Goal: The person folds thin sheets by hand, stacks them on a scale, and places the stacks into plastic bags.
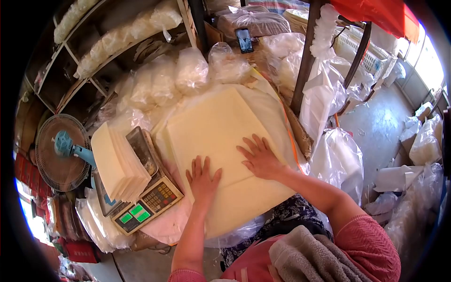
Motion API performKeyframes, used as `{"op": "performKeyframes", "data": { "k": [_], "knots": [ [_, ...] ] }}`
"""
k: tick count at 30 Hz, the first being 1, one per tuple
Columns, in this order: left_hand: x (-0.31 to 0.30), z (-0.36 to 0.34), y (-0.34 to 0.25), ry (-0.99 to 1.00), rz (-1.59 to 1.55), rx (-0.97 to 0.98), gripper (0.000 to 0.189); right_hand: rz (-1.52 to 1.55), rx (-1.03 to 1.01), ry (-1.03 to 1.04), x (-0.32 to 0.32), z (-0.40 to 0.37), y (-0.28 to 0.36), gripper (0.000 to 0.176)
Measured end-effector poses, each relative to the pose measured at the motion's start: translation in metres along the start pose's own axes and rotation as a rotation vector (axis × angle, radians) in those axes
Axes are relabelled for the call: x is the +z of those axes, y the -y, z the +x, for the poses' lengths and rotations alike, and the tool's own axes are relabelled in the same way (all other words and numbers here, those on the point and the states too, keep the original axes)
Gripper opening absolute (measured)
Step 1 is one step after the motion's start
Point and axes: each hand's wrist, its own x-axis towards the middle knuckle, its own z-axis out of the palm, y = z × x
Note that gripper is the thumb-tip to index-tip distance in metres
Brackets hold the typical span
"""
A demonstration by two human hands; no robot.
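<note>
A broad stack of thin, cream-coloured sheets [218, 117] lies on the table in front of me, its near end hanging toward my lap. My left hand [203, 181] rests flat on the left part of the top sheet, fingers spread. On the right part lies my right hand [258, 157], palm down with its fingers apart. A crease line runs across the sheet near both hands. To the left, a digital scale [157, 197] with lit green displays carries a folded pile of similar sheets [117, 162].
Bagged pale goods [191, 70] line the table's back edge, near a phone [244, 40]. A fan [63, 150] stands at the far left, below shelves [127, 47] of bags. Dark posts [307, 66] and plastic bags [336, 160] are on the right.
</note>
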Motion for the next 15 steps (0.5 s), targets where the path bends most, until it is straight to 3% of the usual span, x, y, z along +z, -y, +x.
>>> {"op": "performKeyframes", "data": {
  "k": [15],
  "knots": [
    [0.002,-0.0003,-0.0009,-0.048,-0.002,0.01,0.058,0.029,0.016,-0.064,0.0056,-0.0016,-0.001,0.051]
  ]
}}
